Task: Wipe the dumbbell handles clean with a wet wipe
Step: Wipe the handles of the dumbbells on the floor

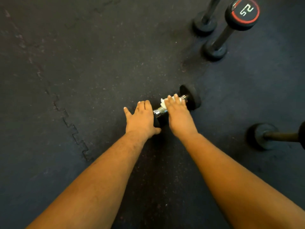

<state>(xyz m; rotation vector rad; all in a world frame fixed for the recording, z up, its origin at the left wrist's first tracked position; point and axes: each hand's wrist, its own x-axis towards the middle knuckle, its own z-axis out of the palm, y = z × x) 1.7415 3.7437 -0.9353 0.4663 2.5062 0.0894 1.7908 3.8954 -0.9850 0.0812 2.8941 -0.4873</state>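
Pressing down on the near head of the dumbbell (175, 106) is the left hand (142, 119), fingers spread and fairly straight, thumb angled toward the right wrist, nothing gripped. Right hand (177, 115) is lying over the chrome handle (162, 111), fingers draped across a white wipe (165, 102) and holding it against the bar; how far the fingers are curling under the bar cannot be told. Wipe is showing at the fingertips, bunched, toward the far end of the handle. Dumbbell is lying on its side on the dark floor (82, 80), far head (191, 97) pointing up-right, near head mostly hidden under the left hand. Both forearms are reaching in bare from the bottom edge. Two more dumbbells are lying at top right, one end cap (242, 13) red-ringed, reading 25. Another dumbbell (270, 136) is lying at the right edge. A jigsaw seam (69, 119) is running through the floor tiles on the left
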